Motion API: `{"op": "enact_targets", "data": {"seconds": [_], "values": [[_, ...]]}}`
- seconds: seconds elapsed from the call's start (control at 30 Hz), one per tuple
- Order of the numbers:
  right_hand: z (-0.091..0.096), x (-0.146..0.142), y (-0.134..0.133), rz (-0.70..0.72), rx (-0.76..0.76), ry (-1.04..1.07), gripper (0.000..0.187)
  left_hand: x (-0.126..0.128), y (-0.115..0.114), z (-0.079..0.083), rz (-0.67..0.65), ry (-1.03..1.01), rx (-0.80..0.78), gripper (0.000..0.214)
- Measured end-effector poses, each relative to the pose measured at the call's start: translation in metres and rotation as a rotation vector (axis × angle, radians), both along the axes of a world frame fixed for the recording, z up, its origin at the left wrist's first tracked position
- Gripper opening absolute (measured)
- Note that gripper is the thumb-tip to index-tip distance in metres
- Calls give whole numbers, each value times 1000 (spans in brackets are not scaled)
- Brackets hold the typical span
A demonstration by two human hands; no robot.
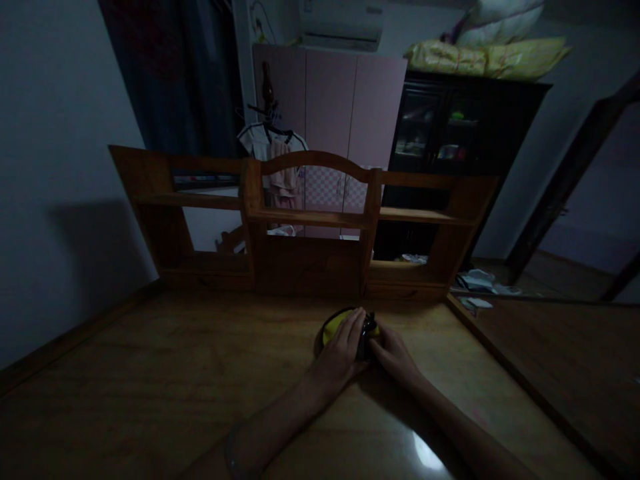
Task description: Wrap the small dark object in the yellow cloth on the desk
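A yellow item with a black rim (330, 328) rests on the wooden tabletop, and a shiny black object (367, 328) shows at its right part. Dim light leaves their exact kind unclear. My left hand (343, 347) lies over the middle, its fingers held together and closed around the black object from the left. From the right side, my right hand (395, 350) grips the edge with fingers bent and thumb pressed near the black part. The right fingertips are partly hidden behind the item.
Behind the hands stands a wooden shelf unit (310, 219) along the tabletop's (200, 373) far edge. A raised wooden ledge (505, 360) runs down the right. Farther back are a pink wardrobe (330, 100), a dark cabinet (480, 147) and hanging clothes (280, 153).
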State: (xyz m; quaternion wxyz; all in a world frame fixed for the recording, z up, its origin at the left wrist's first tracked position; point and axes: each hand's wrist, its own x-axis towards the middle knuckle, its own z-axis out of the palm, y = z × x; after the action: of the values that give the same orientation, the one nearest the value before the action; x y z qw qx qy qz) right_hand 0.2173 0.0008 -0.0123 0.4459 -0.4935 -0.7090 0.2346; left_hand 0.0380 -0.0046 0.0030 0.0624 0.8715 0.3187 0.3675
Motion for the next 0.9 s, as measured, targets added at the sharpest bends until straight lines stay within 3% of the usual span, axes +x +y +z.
{"op": "enact_targets", "data": {"seconds": [0.5,0.7,0.9], "values": [[8,6,-4,-84,85,-335,31,-9,7,6,-65,23,192,88],[14,9,-4,-134,90,-347,26,-10,7,9,-71,16,241,86],[20,2,-11,75,90,-150,44,-10,4,8,-99,-42,269,85]]}}
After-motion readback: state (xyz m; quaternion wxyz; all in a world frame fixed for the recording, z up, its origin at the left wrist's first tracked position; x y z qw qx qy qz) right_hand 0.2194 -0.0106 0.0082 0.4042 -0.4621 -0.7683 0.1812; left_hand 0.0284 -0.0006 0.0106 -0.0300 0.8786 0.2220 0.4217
